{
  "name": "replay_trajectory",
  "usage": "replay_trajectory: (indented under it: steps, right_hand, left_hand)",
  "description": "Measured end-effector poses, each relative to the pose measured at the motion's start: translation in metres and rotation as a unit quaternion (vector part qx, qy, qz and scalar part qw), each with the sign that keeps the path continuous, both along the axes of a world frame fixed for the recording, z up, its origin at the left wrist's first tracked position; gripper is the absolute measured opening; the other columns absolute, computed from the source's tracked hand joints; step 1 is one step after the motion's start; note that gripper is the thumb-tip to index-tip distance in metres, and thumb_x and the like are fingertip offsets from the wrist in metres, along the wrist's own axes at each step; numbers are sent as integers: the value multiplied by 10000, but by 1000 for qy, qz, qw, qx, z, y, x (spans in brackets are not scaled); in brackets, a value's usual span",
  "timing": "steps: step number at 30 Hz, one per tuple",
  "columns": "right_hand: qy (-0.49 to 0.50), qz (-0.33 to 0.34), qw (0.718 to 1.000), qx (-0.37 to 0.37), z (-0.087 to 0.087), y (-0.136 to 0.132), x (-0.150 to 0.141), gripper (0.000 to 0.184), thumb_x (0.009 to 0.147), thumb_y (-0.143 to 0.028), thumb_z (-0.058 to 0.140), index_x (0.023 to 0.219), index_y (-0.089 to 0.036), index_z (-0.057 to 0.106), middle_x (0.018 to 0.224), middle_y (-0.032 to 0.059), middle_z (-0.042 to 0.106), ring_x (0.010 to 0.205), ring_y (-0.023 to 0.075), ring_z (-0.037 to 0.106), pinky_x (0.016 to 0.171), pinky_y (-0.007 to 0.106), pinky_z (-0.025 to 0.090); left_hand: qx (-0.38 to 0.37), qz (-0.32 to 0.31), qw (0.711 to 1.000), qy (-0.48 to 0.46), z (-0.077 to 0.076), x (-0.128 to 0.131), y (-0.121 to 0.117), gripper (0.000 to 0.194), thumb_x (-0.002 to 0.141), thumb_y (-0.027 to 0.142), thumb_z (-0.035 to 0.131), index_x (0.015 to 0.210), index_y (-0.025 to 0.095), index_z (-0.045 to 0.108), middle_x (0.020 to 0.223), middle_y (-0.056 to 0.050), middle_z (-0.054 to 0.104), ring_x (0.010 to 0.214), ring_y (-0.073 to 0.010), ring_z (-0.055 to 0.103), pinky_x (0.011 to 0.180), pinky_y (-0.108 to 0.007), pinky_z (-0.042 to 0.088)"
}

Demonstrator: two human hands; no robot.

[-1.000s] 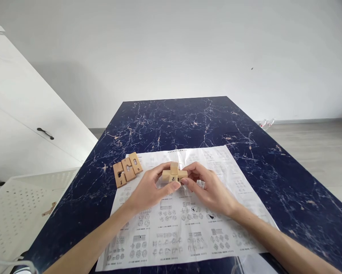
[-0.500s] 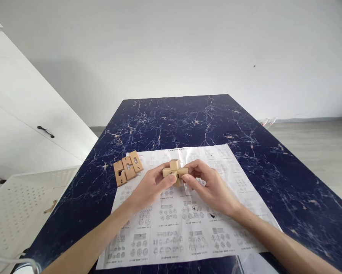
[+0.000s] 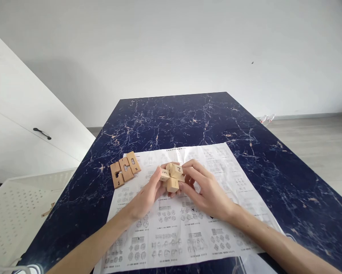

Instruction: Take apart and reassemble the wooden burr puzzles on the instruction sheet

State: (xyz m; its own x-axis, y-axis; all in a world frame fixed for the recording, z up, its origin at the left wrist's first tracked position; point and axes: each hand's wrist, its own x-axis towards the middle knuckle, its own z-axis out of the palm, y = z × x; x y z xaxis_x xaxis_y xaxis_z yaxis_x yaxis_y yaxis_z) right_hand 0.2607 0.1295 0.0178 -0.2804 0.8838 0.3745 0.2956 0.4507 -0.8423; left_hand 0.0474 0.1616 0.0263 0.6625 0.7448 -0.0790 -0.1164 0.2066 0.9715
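A wooden cross-shaped puzzle (image 3: 172,176) of interlocked numbered bars is held above a printed instruction sheet (image 3: 182,224). My left hand (image 3: 146,196) grips it from the left and below, fingers curled on it. From the right, my right hand (image 3: 208,190) pinches the same puzzle with its fingertips. Three loose wooden bars (image 3: 124,171) with notches and numbers lie side by side at the sheet's far left corner, apart from both hands.
The sheet lies on a dark blue marbled table (image 3: 188,118). A white perforated basket (image 3: 13,213) stands to the left below the table edge, with a white cabinet (image 3: 22,114) behind it. Grey floor and a white wall lie beyond.
Both hands have turned the wooden puzzle, so faces marked with other numbers now point toward me. The three loose bars have not moved.
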Motion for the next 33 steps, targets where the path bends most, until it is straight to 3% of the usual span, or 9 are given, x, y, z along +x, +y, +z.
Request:
replay_trajectory:
  steps: [2, 4, 8, 11, 15, 21, 28, 33]
  right_hand:
    - [-5, -8, 1000, 8, 0, -1, 0, 132, 1082, -266, 556, 1157, -206, 646, 1176, 105, 629, 789, 166, 648, 685, 349, 582]
    - [-11, -19, 1000, 9, 1, -2, 1, 147, 1082, -260, 547, 1182, -205, 641, 1144, 104, 672, 815, 179, 665, 684, 341, 567]
    - [-35, -27, 998, -37, 2, -2, 3, 139, 1077, -290, 549, 1153, -199, 622, 805, 14, 694, 665, 168, 634, 615, 316, 491]
    - [-25, -13, 997, -73, 4, -1, 4, 137, 1075, -310, 541, 1125, -201, 606, 773, 5, 693, 653, 169, 634, 612, 312, 480]
    - [-15, 10, 995, -95, 6, 0, 4, 103, 1070, -283, 523, 1097, -212, 591, 822, 16, 710, 704, 178, 665, 653, 316, 505]
    - [-31, -23, 998, -58, 0, -1, 1, 62, 1039, -239, 552, 977, -231, 553, 792, 0, 700, 672, 164, 645, 631, 290, 494]
    - [-25, -53, 998, -17, -4, -6, -4, 48, 1027, -207, 548, 1037, -226, 591, 862, 24, 744, 717, 174, 687, 652, 288, 518]
    - [-2, -16, 997, -73, 3, -4, -2, 69, 1034, -249, 563, 971, -228, 582, 823, 12, 716, 710, 173, 653, 670, 302, 505]
  left_hand:
    - [61, 23, 997, 46, 1, -2, -2, 673, 1072, 759, 282, 1496, 305, 541, 1155, -86, 707, 1007, -253, 673, 956, -426, 544]
    - [156, 69, 981, 92, 2, -2, -3, 685, 1025, 791, 418, 1502, 313, 534, 1317, -106, 670, 1160, -296, 654, 1051, -474, 518]
    - [290, 131, 935, 158, 6, 3, -3, 657, 920, 645, 756, 1465, 329, 569, 1402, -98, 622, 1277, -329, 609, 1104, -514, 505]
    - [285, 131, 934, 171, 10, 5, -2, 534, 941, 484, 779, 1417, 325, 599, 1326, -79, 654, 1222, -300, 644, 1069, -501, 532]
    - [255, 131, 944, 164, 14, 6, -2, 488, 898, 390, 821, 1331, 304, 616, 1298, -66, 662, 1196, -278, 658, 1037, -461, 549]
    - [267, 157, 935, 171, 15, 8, -3, 443, 831, 372, 881, 1176, 260, 626, 1109, -42, 673, 983, -225, 673, 897, -403, 564]
    - [287, 171, 931, 149, 14, 9, -8, 438, 840, 350, 874, 1173, 258, 605, 1099, -34, 662, 977, -211, 666, 905, -399, 556]
    - [287, 177, 933, 128, 14, 8, -8, 439, 831, 346, 884, 1169, 261, 616, 1097, -32, 666, 969, -210, 660, 908, -400, 559]
